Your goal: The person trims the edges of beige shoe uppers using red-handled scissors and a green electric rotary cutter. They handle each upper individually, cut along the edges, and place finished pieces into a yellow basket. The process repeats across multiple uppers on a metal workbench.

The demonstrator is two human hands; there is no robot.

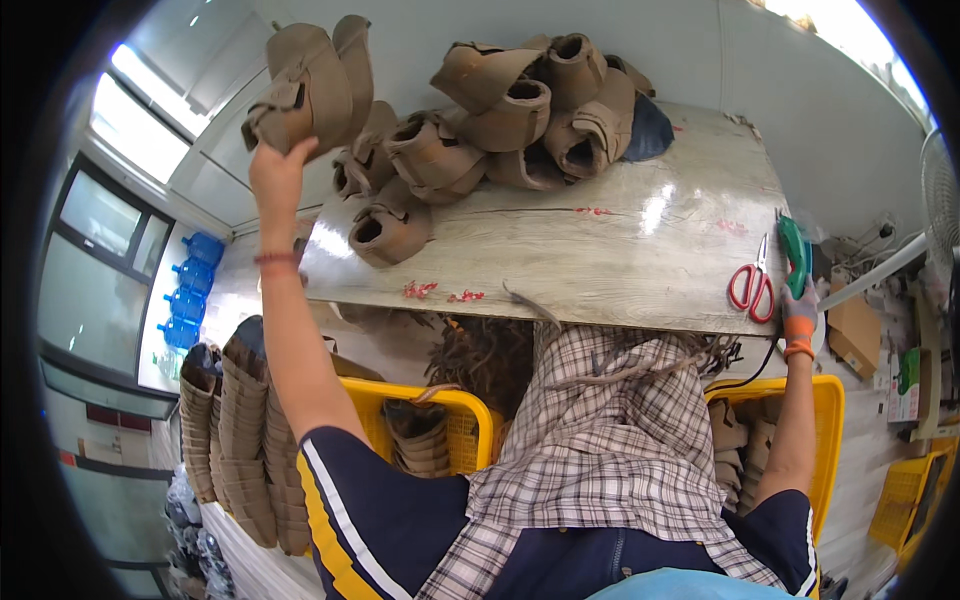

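Observation:
Raised at the upper left, my left hand [278, 180] pinches the lower edge of a tan shoe upper [308, 90], a stiff curled piece with an opening. It hangs above the table, left of a heap of similar tan uppers [500, 110]. My right hand [799, 312], in a grey and orange glove, is closed on the lower end of a green hand tool [793, 250] with a narrow pointed tip, at the table's right edge. Just left of that tool lie scissors [752, 290] with red handles. Whether the tool rests on the table I cannot tell.
Yellow baskets [480, 405] with nested uppers stand either side of my lap, below the table [640, 240]. Tall stacks of uppers [245, 430] stand at the left. Trimmings [480, 360] hang under the table's front edge. A fan [940, 190] stands at the right.

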